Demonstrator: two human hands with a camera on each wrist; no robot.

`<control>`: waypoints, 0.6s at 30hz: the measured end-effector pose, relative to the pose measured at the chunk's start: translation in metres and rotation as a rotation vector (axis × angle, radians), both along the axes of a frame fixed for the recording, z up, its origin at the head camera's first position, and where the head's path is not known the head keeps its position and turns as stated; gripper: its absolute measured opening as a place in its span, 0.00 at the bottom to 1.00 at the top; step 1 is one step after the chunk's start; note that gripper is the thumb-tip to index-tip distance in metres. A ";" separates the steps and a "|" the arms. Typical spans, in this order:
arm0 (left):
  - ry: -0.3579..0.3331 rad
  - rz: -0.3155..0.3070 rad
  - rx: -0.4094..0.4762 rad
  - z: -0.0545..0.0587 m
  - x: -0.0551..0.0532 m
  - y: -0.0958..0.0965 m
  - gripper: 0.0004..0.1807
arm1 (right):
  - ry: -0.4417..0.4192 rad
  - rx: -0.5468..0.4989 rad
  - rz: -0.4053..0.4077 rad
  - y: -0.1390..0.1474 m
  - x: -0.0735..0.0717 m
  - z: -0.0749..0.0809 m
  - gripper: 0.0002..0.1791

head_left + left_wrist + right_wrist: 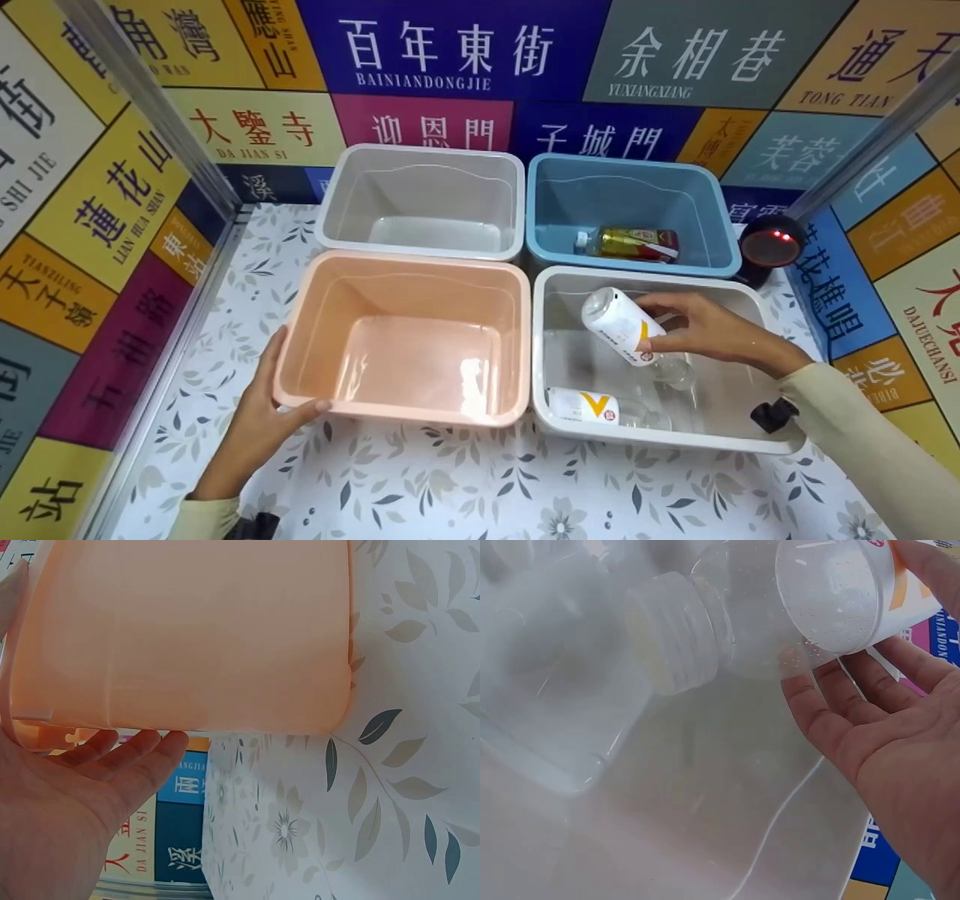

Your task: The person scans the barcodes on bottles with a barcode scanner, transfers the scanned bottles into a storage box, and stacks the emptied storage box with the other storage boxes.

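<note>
Evidently, in the head view, the right-hand grip (694,322) grasps a clear plastic bottle with a white label and yellow-orange mark (619,326), tilted over the inside of a pale grey rectangular plastic bin (724,405), its base up and to the left. Thumb and fingers hold the labelled body, a sensible place, since the label should offer more friction than bare plastic. A second clear bottle with a matching white label (581,406) lies on its side along the near wall of that bin. The left-hand grip (266,409) grasps the near left corner of a peach rectangular plastic bin (420,352) on the white leaf-printed bench (420,480), thumb at the rim.

Seen from the left wrist, the fingers lie against the peach bin's outer side. Its wall looks smooth and fairly stiff, likely slippery, so the rim should be the surest hold.

From the right wrist, a whitish screw cap (673,634) points away from the palm, with the fingers beneath the label. Droplets dot the clear plastic and no liquid level shows, so the bottle is probably light. Thin walls may dent under a hard squeeze, but breaking seems unlikely.
</note>
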State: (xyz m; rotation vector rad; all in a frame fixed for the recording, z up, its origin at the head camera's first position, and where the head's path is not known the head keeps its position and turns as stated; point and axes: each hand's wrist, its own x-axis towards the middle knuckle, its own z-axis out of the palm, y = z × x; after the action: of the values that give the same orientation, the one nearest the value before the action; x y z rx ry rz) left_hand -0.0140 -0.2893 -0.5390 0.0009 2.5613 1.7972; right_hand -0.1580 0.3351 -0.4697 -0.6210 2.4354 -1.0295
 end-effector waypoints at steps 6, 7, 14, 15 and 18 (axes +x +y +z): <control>-0.004 0.003 -0.001 0.000 0.001 0.000 0.67 | 0.008 -0.064 -0.007 0.005 0.001 0.004 0.35; -0.004 0.002 0.001 0.000 0.001 0.000 0.67 | 0.008 -0.072 -0.011 0.006 0.001 0.004 0.34; -0.008 0.001 -0.007 0.000 0.000 0.000 0.67 | 0.010 -0.103 -0.074 0.012 0.007 0.013 0.36; -0.007 0.001 -0.005 0.000 0.000 0.000 0.67 | 0.007 -0.113 -0.082 0.013 0.007 0.014 0.36; -0.003 -0.002 -0.001 0.000 0.000 0.000 0.67 | -0.004 -0.145 -0.097 0.017 0.009 0.017 0.35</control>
State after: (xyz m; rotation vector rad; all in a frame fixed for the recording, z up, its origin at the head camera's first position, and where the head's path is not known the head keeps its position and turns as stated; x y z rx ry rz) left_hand -0.0141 -0.2896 -0.5394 0.0004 2.5595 1.7944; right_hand -0.1495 0.3523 -0.4528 -0.5508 2.4234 -1.2540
